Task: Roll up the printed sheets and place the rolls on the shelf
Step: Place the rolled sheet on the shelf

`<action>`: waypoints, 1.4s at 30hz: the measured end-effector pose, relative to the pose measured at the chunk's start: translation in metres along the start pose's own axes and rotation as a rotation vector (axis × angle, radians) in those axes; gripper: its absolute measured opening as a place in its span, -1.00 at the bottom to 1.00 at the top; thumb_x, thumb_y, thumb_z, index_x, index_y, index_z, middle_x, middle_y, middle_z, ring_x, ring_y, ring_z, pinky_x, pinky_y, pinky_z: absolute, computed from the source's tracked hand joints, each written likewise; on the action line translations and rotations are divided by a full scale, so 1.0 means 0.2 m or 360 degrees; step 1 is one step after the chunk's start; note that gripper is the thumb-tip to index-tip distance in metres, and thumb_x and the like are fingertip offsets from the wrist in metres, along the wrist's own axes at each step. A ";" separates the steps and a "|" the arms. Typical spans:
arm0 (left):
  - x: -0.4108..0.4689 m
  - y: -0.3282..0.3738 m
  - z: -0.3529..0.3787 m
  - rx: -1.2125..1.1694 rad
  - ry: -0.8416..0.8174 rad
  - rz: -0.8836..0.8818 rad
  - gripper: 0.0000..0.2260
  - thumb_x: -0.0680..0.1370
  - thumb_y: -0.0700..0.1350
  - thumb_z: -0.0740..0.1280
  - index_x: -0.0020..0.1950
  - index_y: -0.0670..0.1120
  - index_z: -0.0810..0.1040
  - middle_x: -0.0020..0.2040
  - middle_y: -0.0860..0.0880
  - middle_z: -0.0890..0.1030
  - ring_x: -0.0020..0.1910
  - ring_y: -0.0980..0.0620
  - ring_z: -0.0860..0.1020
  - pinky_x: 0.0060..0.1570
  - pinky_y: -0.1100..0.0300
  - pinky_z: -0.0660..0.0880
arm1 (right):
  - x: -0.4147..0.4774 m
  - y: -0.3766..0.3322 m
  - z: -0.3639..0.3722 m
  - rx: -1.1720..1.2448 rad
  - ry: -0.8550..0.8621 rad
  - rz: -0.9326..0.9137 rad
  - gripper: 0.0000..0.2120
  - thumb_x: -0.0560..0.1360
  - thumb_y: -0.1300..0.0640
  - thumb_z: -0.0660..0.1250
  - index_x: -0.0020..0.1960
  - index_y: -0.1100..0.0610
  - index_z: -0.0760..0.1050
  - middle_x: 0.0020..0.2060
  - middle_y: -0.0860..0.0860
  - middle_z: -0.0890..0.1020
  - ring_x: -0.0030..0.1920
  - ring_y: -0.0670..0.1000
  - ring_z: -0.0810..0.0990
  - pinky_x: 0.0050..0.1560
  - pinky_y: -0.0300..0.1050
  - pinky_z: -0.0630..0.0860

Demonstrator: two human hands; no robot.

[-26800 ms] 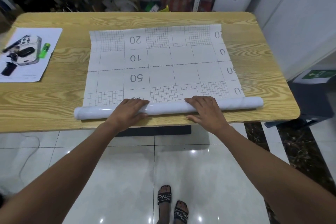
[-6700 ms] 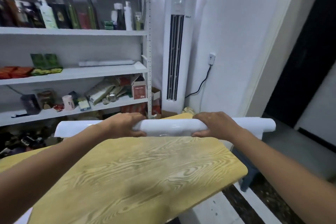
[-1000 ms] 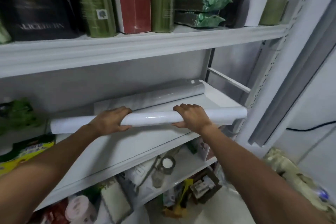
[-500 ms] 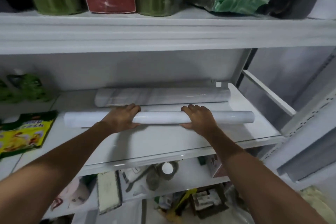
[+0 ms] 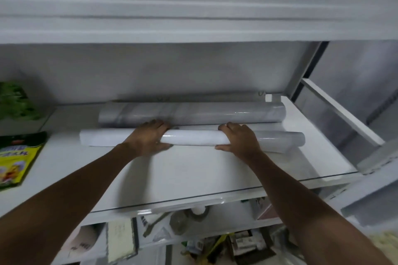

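- Two rolls of sheet lay lengthwise on a white shelf [image 5: 193,176], one behind the other and parallel to its front edge.
- The front roll [image 5: 191,139] was white and glossy, and its right end looked greyer.
- The back roll [image 5: 193,113] was grey, just beyond the front roll. Whether the two touched could not be told.
- Behind the back roll ran a pale strip with faint printed marks. Whether it was a third roll or a loose edge could not be told.
- Two hands were in view, both grasping the front roll from the near side.
- The left hand [image 5: 148,137] was wrapped over the roll left of its middle, fingers on the far side and thumb on the near side.
- The right hand [image 5: 239,139] gripped it the same way right of its middle.
- A bare stretch of the roll showed between the hands, and both ends stuck out past them.
- The front roll appeared to rest on the shelf, well back from its front edge.
- Two packets lay at the left: a yellow-and-green packet [image 5: 15,157] and, further back, a green packet [image 5: 13,101].
- An upper shelf board [image 5: 193,6] ran overhead, and a lower shelf [image 5: 193,232] held blurred clutter.
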State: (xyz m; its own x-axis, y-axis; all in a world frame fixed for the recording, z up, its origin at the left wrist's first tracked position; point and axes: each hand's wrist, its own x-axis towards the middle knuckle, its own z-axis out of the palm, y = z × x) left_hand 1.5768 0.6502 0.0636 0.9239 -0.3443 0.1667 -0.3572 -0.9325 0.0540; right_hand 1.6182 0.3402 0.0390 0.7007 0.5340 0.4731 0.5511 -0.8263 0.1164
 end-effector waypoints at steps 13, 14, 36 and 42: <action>0.06 -0.04 0.12 0.0212 0.0178 -0.0033 -0.50 0.35 0.11 0.44 0.19 -0.10 0.47 0.16 -0.17 0.51 0.12 -0.19 0.44 0.11 0.01 0.29 | 0.10 0.07 0.11 -0.0110 0.0103 -0.0083 -0.37 0.07 -0.27 0.53 -0.03 0.14 0.57 -0.20 0.10 0.58 -0.27 0.13 0.57 -0.28 -0.11 0.48; 0.08 -0.05 0.13 0.0252 0.0199 -0.0037 -0.52 0.33 0.10 0.45 0.15 -0.11 0.48 0.12 -0.18 0.53 0.07 -0.19 0.45 0.07 0.03 0.26 | 0.12 0.07 0.12 -0.0119 0.0131 -0.0066 -0.37 0.06 -0.25 0.54 -0.03 0.13 0.55 -0.20 0.10 0.58 -0.27 0.14 0.56 -0.27 -0.10 0.47; 0.08 -0.01 0.01 0.0093 -0.0020 0.0005 -0.09 0.22 0.49 0.17 0.39 -0.07 0.25 0.35 -0.13 0.32 0.27 -0.17 0.30 0.27 -0.03 0.20 | 0.13 0.07 -0.03 0.0069 0.0103 -0.0342 -0.36 0.39 -0.34 0.19 0.25 0.11 0.46 0.05 0.08 0.56 -0.04 0.16 0.52 0.24 0.09 0.26; 0.04 0.06 -0.09 0.0039 0.0063 0.0045 -0.15 0.30 0.52 0.00 0.37 -0.04 0.28 0.30 -0.11 0.38 0.21 -0.15 0.34 0.22 0.00 0.24 | 0.10 0.02 -0.10 0.0123 0.0115 -0.0251 -0.49 0.46 -0.22 0.16 0.21 0.11 0.49 0.00 0.07 0.56 -0.06 0.15 0.51 0.12 0.03 0.34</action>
State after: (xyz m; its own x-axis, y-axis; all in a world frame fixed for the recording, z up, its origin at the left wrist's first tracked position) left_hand 1.5769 0.6373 0.0824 0.9073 -0.3663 0.2067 -0.3791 -0.9250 0.0249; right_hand 1.6247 0.3436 0.0670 0.5699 0.6395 0.5160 0.6869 -0.7154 0.1279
